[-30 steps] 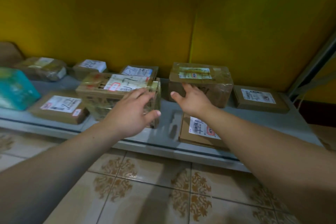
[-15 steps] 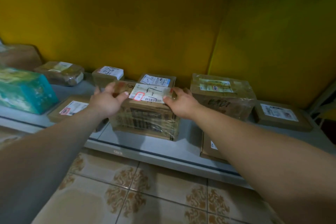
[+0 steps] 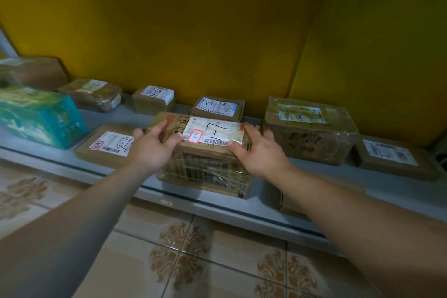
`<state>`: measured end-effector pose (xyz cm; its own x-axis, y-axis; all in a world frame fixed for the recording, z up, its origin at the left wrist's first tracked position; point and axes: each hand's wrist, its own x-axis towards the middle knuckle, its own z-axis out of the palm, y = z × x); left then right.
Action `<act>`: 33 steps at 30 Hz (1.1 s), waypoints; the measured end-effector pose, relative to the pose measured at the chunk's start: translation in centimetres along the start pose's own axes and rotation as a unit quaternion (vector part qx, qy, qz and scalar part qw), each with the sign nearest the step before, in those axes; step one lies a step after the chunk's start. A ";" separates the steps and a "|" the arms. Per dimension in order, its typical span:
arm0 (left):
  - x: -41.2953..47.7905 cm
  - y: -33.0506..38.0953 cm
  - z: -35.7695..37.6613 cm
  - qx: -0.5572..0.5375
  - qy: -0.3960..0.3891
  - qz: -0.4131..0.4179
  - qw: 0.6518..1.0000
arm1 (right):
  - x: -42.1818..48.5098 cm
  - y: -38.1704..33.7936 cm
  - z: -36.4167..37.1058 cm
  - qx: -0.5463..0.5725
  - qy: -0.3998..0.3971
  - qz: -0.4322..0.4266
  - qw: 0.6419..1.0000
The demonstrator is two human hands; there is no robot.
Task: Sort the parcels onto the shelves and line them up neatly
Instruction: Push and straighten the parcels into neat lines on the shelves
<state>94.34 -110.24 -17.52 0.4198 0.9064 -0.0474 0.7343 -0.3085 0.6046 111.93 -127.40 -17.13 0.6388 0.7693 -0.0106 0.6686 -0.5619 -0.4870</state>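
Two hands clamp a taped parcel (image 3: 208,167) from either side, the left hand (image 3: 150,150) at its top-left edge and the right hand (image 3: 261,152) at its right, as it sits at the front of the low shelf (image 3: 217,209) (a smaller parcel (image 3: 219,107) lies just behind); pushed back carelessly, it could shove that one askew

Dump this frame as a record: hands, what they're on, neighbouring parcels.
left hand: grips top left of taped box
right hand: grips top right of the same box
taped box: label up, at front edge of shelf; resting or lifted, cannot tell
to its left: flat parcel, teal box
to its right: wrapped box, far-right parcel
behind it: small parcel
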 end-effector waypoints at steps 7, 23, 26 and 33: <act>-0.8 3.2 1.0 0.212 0.018 0.132 0.968 | -0.4 1.2 -1.0 0.037 -0.015 -0.007 0.999; -8.8 20.2 13.5 0.261 -0.117 0.354 0.890 | -3.7 23.3 -10.4 -0.069 0.048 0.160 0.983; -9.1 22.4 16.4 0.257 -0.153 0.330 0.895 | -4.3 27.0 -11.8 -0.061 0.055 0.204 0.975; -6.8 25.6 21.1 0.266 -0.127 0.283 0.913 | -3.8 32.6 -12.5 -0.027 0.053 0.212 0.975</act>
<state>121.51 -130.38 -18.50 0.8723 0.4838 -0.0710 0.4890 -0.8639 0.1208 136.05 -152.44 -22.06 0.8963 0.4295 -0.1101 0.3525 -0.8409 -0.4105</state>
